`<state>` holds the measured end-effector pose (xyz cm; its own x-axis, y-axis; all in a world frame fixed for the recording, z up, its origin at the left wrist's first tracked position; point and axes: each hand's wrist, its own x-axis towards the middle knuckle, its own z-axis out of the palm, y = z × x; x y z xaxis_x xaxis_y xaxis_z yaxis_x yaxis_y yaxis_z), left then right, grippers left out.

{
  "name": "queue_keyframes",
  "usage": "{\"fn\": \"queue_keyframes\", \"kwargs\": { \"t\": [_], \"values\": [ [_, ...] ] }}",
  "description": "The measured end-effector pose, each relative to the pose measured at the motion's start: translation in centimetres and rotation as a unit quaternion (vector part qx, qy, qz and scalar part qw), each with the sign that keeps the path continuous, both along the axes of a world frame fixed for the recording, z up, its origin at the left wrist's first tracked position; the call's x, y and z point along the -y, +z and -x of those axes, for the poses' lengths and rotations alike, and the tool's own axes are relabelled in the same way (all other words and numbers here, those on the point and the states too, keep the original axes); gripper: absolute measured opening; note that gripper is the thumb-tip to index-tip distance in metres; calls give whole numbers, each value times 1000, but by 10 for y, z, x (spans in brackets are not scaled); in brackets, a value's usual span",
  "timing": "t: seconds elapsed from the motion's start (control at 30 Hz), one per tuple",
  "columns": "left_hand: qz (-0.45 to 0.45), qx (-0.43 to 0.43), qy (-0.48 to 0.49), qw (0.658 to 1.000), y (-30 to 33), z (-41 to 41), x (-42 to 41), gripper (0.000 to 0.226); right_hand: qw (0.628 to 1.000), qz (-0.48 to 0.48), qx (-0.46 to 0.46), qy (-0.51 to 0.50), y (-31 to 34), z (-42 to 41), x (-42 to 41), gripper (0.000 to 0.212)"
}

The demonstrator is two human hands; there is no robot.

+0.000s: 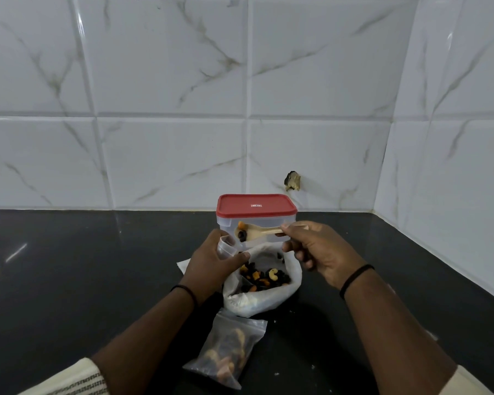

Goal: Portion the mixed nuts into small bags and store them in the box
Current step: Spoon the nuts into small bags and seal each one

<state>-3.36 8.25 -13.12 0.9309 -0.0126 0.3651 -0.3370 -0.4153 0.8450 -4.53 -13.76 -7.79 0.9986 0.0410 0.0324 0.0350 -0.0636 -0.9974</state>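
Clear plastic, nearest: a small zip bag (226, 354) filled with nuts lies on the black counter (69, 266), between the two forearms; the contents are blurred behind the plastic.
Sleeves: pale cuffs, cut off by the bottom edge.
White bag: the large bag of mixed nuts (264, 280) stands open just behind the filled one; dark raisins, a cashew and orange pieces show inside, and its base is hidden by folds.
Left hand: the left hand (214, 260) pinches an empty small bag (227, 246) at its mouth; most of that bag is hidden behind the fingers.
Right hand: the right hand (311, 246) grips the handle of a wooden spoon (257, 232); the handle end is hidden in the fist.
Spoon: it carries a few nuts, just beside the small bag's mouth.
Box: the clear box (255, 218) with a red lid (255, 208), closed, stands behind the hands near the tiled wall (183, 109); its lower part is covered.
Wall: a dark chipped spot (293, 181), not clear what it is.
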Motion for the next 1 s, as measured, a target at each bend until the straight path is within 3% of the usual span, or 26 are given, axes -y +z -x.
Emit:
{"fn": "queue_keyframes", "kwargs": {
  "t": [0.2, 0.33, 0.53, 0.63, 0.73, 0.83, 1.0],
  "values": [
    [21, 3, -15, 1000, -1, -1, 0, 33, 989, 81, 108, 57, 0, 8, -5, 16],
    [27, 10, -11, 1000, -2, -2, -1, 32, 974, 98, 193, 72, 0, 6, -10, 17],
    [28, 19, 2, 999, 0, -1, 1, 35, 969, 74, 232, 40, 0, 5, -10, 12],
    [28, 7, 7, 1000, -1, -4, -1, 33, 970, 103, 218, -41, -1, 4, -7, 10],
    [30, 3, 4, 1000, -1, -6, -2, 38, 946, 229, 188, -132, -4, -1, 1, 19],
    [32, 2, 7, 999, 0, -4, -2, 45, 932, 297, 154, -139, -5, -1, 3, 20],
    [25, 7, 14, 1000, -1, -6, 0, 30, 928, 351, 65, -107, -7, -1, 2, 21]
  ]
}}
